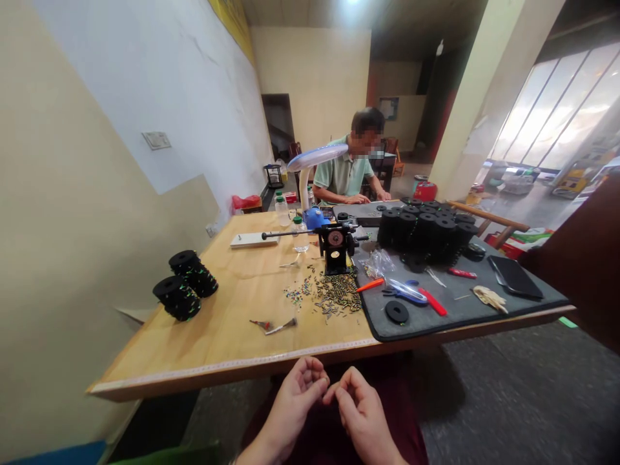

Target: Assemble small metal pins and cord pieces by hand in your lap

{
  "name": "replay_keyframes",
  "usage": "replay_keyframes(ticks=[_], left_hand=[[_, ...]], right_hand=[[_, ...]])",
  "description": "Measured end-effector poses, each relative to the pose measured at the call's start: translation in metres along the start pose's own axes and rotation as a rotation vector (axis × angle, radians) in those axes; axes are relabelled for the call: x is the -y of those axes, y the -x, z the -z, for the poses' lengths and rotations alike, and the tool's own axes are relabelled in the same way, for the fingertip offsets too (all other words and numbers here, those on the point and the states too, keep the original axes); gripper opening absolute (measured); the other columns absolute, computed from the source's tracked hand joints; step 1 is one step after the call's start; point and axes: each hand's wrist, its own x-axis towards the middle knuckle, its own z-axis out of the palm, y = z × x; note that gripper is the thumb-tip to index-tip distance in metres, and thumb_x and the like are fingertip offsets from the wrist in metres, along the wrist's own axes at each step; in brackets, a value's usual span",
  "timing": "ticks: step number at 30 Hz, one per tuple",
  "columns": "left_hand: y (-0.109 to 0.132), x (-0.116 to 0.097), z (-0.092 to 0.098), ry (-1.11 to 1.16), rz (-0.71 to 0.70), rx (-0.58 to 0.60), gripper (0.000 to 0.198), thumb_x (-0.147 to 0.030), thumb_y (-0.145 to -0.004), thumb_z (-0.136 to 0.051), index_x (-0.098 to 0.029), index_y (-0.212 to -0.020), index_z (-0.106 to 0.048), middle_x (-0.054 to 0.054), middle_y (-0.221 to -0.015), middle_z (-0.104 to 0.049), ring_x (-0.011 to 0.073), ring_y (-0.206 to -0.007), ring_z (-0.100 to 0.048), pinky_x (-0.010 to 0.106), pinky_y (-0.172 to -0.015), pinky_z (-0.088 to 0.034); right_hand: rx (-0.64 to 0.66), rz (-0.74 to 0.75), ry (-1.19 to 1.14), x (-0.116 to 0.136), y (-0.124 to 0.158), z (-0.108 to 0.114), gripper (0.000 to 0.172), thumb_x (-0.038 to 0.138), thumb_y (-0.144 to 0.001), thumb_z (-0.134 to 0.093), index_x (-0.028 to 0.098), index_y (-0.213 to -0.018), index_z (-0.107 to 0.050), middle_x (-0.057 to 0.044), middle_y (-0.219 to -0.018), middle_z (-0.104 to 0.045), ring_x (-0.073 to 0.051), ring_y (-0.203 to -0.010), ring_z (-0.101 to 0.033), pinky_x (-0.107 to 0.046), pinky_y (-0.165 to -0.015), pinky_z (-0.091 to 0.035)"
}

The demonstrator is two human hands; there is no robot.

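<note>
Both my hands are held close together over my lap, just below the table's front edge. My left hand (pixel 301 400) has its fingers curled, with the thumb pressed toward the index finger. Beside it my right hand (pixel 357 407) is pinched too, its fingertips almost meeting the left ones. Whatever lies between the fingertips is too small to make out. Past the edge, a heap of small metal pieces (pixel 339 292) is spread on the wooden table (pixel 232 284). A black hand-cranked winder (pixel 335 248) with a long rod stands behind the heap.
Black spools stand in stacks at the left (pixel 179 298) and in a larger group (pixel 426 229) on the grey mat (pixel 358 323). Pliers (pixel 407 290), a glove (pixel 489 299) and a black disc (pixel 397 312) lie there. A lamp (pixel 317 157) rises mid-table; a co-worker (pixel 346 171) sits opposite.
</note>
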Motion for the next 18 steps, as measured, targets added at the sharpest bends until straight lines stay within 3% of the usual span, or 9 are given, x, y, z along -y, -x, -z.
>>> replay_keyframes(ticks=[8,18], left_hand=[[0.0004,0.0026,0.0021,0.063,0.011,-0.004,0.031,-0.031,-0.067,-0.078,-0.017,-0.082,-0.055,-0.002,-0.070,-0.058,0.0090,-0.060,-0.049,0.022,-0.059,-0.040],[-0.0002,0.0020,0.0011,0.047,0.004,0.003,0.028,-0.030,-0.069,-0.077,-0.017,-0.083,-0.056,-0.001,-0.071,-0.059,0.0094,-0.061,-0.050,0.022,-0.059,-0.040]], right_hand=[[0.056,-0.020,0.054,-0.0027,-0.0020,-0.0044,0.021,0.029,-0.086,-0.048,0.018,-0.069,-0.052,0.005,-0.052,-0.050,-0.007,-0.039,-0.036,-0.019,-0.039,-0.028],[0.054,-0.041,0.018,-0.0023,-0.0009,-0.0057,0.020,0.030,-0.085,-0.048,0.018,-0.070,-0.052,0.004,-0.052,-0.054,-0.007,-0.037,-0.039,-0.018,-0.038,-0.030]])
